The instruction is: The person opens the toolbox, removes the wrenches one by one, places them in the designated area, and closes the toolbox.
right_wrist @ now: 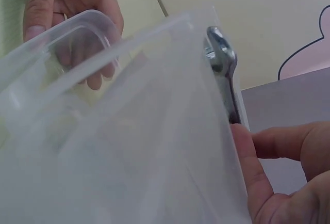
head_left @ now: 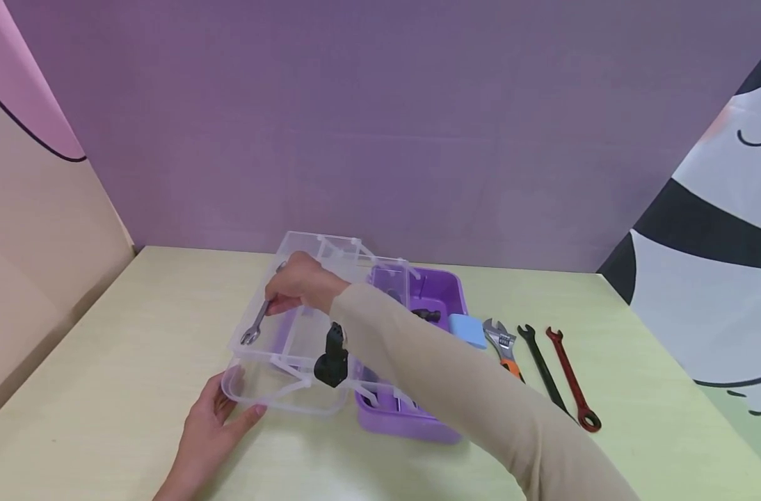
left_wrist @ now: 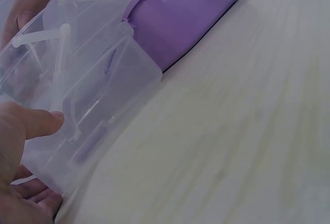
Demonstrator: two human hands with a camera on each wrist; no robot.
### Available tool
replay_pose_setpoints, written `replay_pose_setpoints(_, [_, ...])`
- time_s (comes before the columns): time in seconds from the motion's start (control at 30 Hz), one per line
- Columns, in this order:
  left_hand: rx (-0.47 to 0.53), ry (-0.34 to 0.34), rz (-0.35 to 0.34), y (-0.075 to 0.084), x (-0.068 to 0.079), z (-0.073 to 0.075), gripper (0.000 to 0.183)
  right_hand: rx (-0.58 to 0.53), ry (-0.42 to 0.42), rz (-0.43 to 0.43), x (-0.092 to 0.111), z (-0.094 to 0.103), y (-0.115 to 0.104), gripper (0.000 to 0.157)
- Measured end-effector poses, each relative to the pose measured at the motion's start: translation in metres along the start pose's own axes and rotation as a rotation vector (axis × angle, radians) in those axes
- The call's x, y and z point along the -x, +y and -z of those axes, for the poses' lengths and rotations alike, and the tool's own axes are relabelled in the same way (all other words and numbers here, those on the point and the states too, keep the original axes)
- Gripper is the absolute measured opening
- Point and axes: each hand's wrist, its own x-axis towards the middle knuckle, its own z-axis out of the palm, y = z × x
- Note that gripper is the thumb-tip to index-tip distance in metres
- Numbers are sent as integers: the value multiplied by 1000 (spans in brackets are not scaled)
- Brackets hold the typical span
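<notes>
A purple toolbox stands unfolded, its clear lid swung to the left and clear trays fanned out above it on hinged arms. My right hand pinches a silver wrench by its shaft at the leftmost tray compartment. In the right wrist view, the wrench's head lies along the tray's inner wall. At the lid's near left corner, my left hand holds the plastic between thumb and fingers; its fingers partly show through the lid in the right wrist view.
Right of the box lie an adjustable wrench with an orange handle, a black wrench and a red wrench. A light blue block overlaps the box's right edge. A dark tool sits inside. A purple backdrop stands behind the table.
</notes>
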Motion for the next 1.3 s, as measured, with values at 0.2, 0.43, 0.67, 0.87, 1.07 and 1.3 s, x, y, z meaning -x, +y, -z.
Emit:
replay_pose_setpoints(0.2, [-6, 6, 5, -3, 0, 1, 72, -42, -48, -23, -1, 0, -2, 13])
replay_pose_setpoints(0.43, [-1, 20, 2, -6, 1, 5, 71, -71, -75, -28, -2, -1, -3, 9])
replay_pose_setpoints(0.67, [11, 16, 9, -7, 1, 8, 71, -74, -103, -35, -1, 0, -4, 6])
replay_pose_setpoints(0.87, [12, 18, 16, -7, 1, 10, 71, -65, -134, -40, 0, 4, -7, 5])
replay_pose_setpoints(1.07, [4, 18, 6, -8, 1, 13, 71, -20, -140, -47, 1, 6, -10, 2])
replay_pose_setpoints(1.3, [-14, 15, 33, -9, 0, 16, 72, 19, -125, -30, 4, 10, -9, 9])
